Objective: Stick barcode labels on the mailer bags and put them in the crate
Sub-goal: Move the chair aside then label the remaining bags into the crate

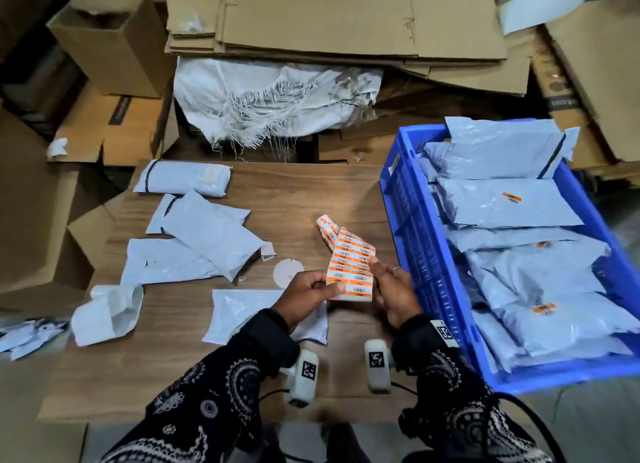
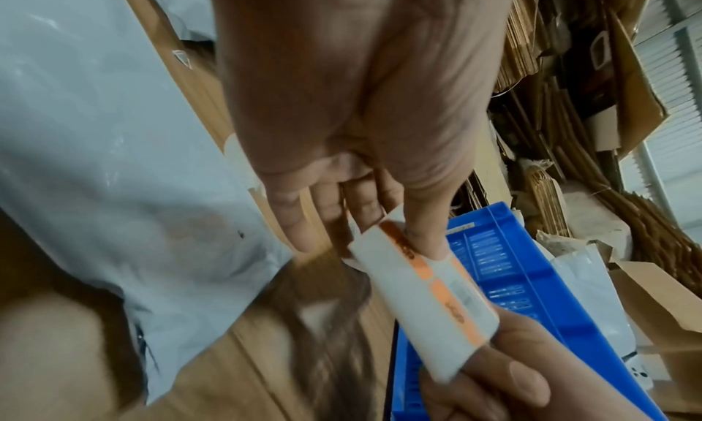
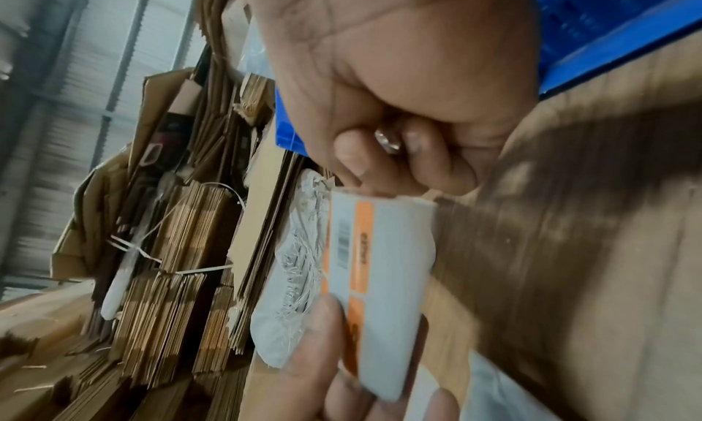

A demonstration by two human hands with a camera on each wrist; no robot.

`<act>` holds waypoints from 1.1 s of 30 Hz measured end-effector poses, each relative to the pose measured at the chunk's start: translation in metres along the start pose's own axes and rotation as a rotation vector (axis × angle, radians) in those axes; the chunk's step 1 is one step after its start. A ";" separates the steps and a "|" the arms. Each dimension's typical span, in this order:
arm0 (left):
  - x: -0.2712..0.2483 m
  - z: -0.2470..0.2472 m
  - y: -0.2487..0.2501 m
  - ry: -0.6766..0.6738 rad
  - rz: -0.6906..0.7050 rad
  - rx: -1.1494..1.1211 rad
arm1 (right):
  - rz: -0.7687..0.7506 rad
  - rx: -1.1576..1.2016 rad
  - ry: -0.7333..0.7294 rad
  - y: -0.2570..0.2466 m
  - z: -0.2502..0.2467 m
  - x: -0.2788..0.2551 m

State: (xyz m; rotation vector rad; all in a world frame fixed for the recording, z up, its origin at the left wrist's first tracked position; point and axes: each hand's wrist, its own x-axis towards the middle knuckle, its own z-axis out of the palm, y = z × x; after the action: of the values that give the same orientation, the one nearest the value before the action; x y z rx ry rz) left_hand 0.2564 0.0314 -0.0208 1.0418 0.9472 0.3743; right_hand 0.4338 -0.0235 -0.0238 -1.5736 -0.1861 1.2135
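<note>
both hands pinch the label sheet (image 1: 351,267) above the table (image 1: 294,192): left hand (image 1: 304,294) at its left edge, right hand (image 1: 394,291) at its right. crate (image 1: 408,213) of bags (image 1: 509,203) stands just right.

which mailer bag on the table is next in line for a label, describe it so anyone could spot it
Start at the wooden table left of the blue plastic crate. The flat grey plastic mailer bag lies at its near edge, under the left hand. Unlike the other bags, it lies alone, directly below the orange-and-white label sheet.
</note>
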 end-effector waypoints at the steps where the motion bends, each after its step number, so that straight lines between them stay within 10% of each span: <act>1: 0.000 0.000 -0.001 0.013 -0.004 -0.025 | -0.016 0.000 -0.021 -0.005 0.000 -0.004; 9: -0.004 0.000 0.003 0.201 0.042 -0.036 | -0.281 -0.177 -0.229 -0.017 -0.008 -0.037; 14: -0.010 -0.003 0.001 0.085 0.019 -0.065 | -0.386 -0.374 -0.032 -0.009 -0.007 -0.029; 21: -0.010 -0.003 0.000 0.176 0.153 0.029 | -0.909 -1.057 -0.156 -0.013 0.000 -0.029; 33: 0.004 -0.017 -0.001 0.147 0.284 0.384 | -0.855 -1.179 -0.250 -0.040 0.015 -0.016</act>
State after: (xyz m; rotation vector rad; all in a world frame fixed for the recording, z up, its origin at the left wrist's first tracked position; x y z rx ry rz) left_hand 0.2448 0.0435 -0.0263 1.5249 1.0284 0.5220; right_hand 0.4326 -0.0087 0.0190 -1.8999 -1.7896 0.5487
